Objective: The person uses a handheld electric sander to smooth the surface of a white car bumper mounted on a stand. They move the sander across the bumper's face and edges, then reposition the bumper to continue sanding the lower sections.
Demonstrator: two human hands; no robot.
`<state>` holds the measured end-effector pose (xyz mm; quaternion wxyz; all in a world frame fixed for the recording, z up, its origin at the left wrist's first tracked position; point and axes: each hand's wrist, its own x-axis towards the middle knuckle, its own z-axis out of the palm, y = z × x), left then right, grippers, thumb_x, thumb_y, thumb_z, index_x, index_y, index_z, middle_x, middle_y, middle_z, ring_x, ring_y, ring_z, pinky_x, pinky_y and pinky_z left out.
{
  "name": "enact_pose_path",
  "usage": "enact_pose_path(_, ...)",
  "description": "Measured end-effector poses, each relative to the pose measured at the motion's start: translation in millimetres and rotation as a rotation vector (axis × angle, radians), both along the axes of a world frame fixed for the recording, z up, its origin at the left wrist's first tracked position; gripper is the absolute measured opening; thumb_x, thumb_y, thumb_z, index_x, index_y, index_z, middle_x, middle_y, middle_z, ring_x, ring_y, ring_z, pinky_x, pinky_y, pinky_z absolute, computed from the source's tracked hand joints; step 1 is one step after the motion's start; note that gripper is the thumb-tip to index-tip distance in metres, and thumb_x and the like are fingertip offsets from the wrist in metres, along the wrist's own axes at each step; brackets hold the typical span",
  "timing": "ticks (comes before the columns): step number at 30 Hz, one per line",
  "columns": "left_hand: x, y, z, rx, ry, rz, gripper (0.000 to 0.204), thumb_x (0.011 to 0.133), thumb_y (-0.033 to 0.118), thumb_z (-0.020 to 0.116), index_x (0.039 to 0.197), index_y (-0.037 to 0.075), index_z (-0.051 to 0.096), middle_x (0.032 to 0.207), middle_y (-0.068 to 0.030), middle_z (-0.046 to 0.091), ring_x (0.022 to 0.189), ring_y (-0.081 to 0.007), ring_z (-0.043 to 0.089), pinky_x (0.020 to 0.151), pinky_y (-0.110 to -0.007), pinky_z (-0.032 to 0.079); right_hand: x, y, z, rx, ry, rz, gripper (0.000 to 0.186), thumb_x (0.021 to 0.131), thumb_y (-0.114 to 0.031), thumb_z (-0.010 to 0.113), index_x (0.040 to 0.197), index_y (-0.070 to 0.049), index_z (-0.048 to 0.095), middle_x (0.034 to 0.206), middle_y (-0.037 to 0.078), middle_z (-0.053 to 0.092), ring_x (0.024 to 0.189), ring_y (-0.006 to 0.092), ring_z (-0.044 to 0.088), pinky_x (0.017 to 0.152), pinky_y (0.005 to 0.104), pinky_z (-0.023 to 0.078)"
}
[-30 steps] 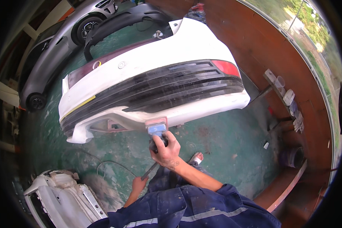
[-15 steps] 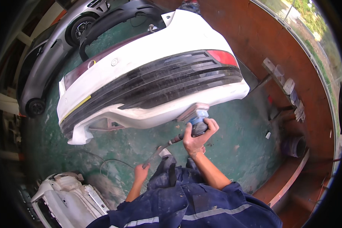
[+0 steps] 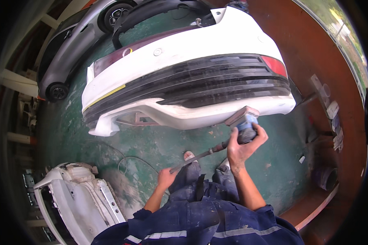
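Observation:
My right hand (image 3: pixel 245 145) is closed around a blue and black power sander (image 3: pixel 246 131), whose pad (image 3: pixel 241 114) rests against the lower lip of a white car bumper (image 3: pixel 192 38) with black slatted trim (image 3: pixel 204 81), a red reflector (image 3: pixel 274 65) and yellow tape (image 3: pixel 104 98). Lower and to the left, my left hand (image 3: pixel 166 177) grips the sander's grey hose (image 3: pixel 194 159), which runs up to the tool. The sander partly hides the bumper's edge.
A silver car (image 3: pixel 65 53) and a dark bumper (image 3: pixel 159 8) are behind. A white body part (image 3: pixel 71 200) lies lower left. A shelf (image 3: pixel 317 81) with cups and rags and a bucket (image 3: pixel 323 177) stand by the rusty wall (image 3: pixel 294 36). A thin hose (image 3: pixel 137 157) crosses the green floor.
My right hand has moved the sander rightward along the bumper's lower lip, and my left hand has risen rightward with the hose. The view has shifted, and both my feet now show.

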<state>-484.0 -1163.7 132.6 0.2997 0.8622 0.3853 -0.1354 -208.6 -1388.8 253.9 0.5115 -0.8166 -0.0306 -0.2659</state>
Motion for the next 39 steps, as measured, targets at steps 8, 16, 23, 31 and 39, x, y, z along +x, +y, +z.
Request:
enact_pose_path(8,-35,26,-27,-0.145,-0.074,-0.033,0.04,0.093,0.045,0.076,0.098,0.005,0.08,0.088,-0.0256,0.073,0.089,-0.0486,0.071,0.075,-0.054,0.054,-32,68,35,-0.196,-0.101,0.112,0.065,0.074,-0.002,0.087,0.131,0.0,0.055,0.122,0.026,0.048,0.112,0.0413,0.054,0.094,0.0505,0.051)
enact_pose_path(16,-83,158,-44,-0.162,-0.055,0.018,0.044,0.095,0.048,0.075,0.091,0.004,0.079,0.084,-0.0252,0.073,0.087,-0.0486,0.071,0.075,-0.053,0.055,-99,217,-3,-0.189,-0.255,0.023,0.067,0.07,0.0,0.088,0.13,-0.003,0.059,0.122,0.022,0.052,0.103,0.0396,0.057,0.084,0.0487,0.05)
enact_pose_path(23,-103,267,-40,-0.227,0.014,-0.138,0.045,0.095,0.046,0.073,0.091,0.001,0.078,0.082,-0.0265,0.071,0.085,-0.0488,0.071,0.074,-0.052,0.053,-122,311,-2,-0.323,-0.062,-0.002,0.064,0.07,-0.008,0.087,0.13,-0.013,0.062,0.124,0.022,0.05,0.097,0.0428,0.067,0.066,0.0494,0.061)
enact_pose_path(31,-64,315,-27,-0.195,-0.025,-0.301,0.046,0.095,0.045,0.074,0.092,0.0,0.077,0.081,-0.0279,0.07,0.086,-0.0497,0.071,0.073,-0.053,0.053,-126,281,-6,-0.188,-0.027,-0.319,0.06,0.076,-0.008,0.089,0.128,-0.007,0.058,0.127,0.023,0.049,0.107,0.0426,0.063,0.083,0.0509,0.057)
enact_pose_path(39,-40,336,-24,-0.193,-0.17,-0.198,0.045,0.095,0.038,0.077,0.082,-0.004,0.071,0.071,-0.0254,0.064,0.068,-0.0448,0.062,0.065,-0.05,0.047,-106,314,23,-0.12,-0.025,-0.417,0.062,0.077,-0.01,0.088,0.13,-0.004,0.054,0.127,0.026,0.049,0.113,0.0472,0.061,0.086,0.054,0.057)
